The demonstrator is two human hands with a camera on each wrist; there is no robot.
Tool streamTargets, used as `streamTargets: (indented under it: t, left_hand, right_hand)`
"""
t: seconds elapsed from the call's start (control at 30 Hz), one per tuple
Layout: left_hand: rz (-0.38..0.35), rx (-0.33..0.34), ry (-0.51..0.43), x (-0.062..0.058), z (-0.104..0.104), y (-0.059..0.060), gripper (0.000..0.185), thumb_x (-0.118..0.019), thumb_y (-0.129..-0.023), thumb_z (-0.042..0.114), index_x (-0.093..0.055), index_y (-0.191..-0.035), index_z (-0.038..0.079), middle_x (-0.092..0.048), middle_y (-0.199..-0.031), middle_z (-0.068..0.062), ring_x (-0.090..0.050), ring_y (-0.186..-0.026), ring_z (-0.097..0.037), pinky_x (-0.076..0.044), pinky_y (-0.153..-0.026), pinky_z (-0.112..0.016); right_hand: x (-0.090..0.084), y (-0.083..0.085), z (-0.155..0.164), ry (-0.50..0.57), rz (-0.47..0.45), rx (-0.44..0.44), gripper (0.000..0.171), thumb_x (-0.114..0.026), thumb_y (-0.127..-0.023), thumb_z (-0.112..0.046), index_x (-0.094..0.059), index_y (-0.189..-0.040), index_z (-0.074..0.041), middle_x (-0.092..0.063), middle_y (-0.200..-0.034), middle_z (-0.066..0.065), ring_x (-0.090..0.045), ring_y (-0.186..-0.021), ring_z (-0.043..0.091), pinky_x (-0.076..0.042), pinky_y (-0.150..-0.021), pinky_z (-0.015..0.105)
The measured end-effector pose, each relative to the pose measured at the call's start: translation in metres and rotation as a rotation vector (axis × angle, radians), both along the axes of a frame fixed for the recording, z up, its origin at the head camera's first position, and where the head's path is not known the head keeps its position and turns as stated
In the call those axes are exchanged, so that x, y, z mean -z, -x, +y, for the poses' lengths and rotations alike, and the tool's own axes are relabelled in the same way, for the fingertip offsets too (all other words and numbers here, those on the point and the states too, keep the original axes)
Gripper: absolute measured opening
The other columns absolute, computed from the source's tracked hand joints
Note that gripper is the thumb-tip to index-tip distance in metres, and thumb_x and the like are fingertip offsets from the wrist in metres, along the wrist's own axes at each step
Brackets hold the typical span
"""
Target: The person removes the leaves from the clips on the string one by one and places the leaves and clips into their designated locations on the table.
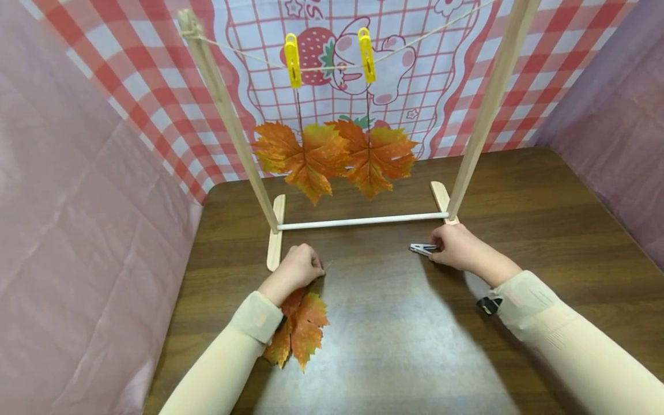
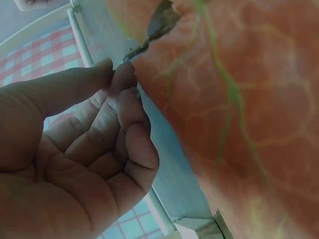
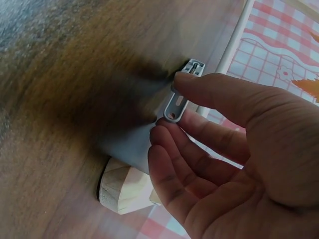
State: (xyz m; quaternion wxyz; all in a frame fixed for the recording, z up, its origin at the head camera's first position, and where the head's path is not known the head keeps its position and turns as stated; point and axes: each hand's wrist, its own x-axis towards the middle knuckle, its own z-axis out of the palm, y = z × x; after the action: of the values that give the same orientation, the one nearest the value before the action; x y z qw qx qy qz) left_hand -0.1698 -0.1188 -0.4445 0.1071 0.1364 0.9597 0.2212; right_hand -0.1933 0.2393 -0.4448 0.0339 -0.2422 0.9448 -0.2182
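Observation:
My left hand (image 1: 298,266) pinches the thin stem of an orange artificial maple leaf (image 1: 306,329), which hangs below the wrist, low over the table. In the left wrist view the leaf (image 2: 249,99) fills the right side, and thumb and forefinger meet at its stem. My right hand (image 1: 459,249) holds a grey clothespin (image 1: 422,248) between thumb and fingers, near the rack's right foot. The right wrist view shows the thumb on the clothespin (image 3: 182,94). Two similar leaves (image 1: 306,158) hang by their stems from yellow clothespins (image 1: 293,60) on a string.
A wooden rack stands at the back, with a left post (image 1: 228,121), a right post (image 1: 490,109) and a white crossbar (image 1: 363,221). The string (image 1: 244,53) sags between the posts. Behind is a red-and-white checked cloth (image 1: 150,92). The brown table (image 1: 394,340) lies under both hands.

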Motion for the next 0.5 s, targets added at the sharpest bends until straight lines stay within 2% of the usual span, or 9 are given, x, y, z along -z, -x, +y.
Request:
streamTargets:
  t: [0.27, 0.5]
  left_hand:
    - [0.019, -0.007, -0.011, -0.0035, -0.0028, 0.0001, 0.016, -0.074, -0.073, 0.016, -0.067, -0.058, 0.015, -0.055, -0.053, 0.009, -0.052, -0.057, -0.012, -0.043, -0.056, -0.027]
    - [0.07, -0.007, -0.057, -0.0056, -0.0059, 0.0011, 0.013, -0.072, -0.073, 0.014, -0.067, -0.061, 0.016, -0.058, -0.059, 0.009, -0.054, -0.06, -0.011, -0.044, -0.06, -0.027]
  right_hand:
    - [-0.0012, 0.0004, 0.0011, -0.02, -0.022, 0.003, 0.017, -0.078, -0.063, -0.012, -0.062, -0.067, -0.009, -0.05, -0.057, -0.007, -0.045, -0.054, 0.011, -0.038, -0.052, 0.031]
    - [-0.005, -0.001, 0.0019, 0.004, -0.027, 0.025, 0.018, -0.079, -0.064, -0.015, -0.068, -0.076, -0.006, -0.059, -0.064, -0.006, -0.053, -0.061, 0.011, -0.044, -0.058, 0.032]
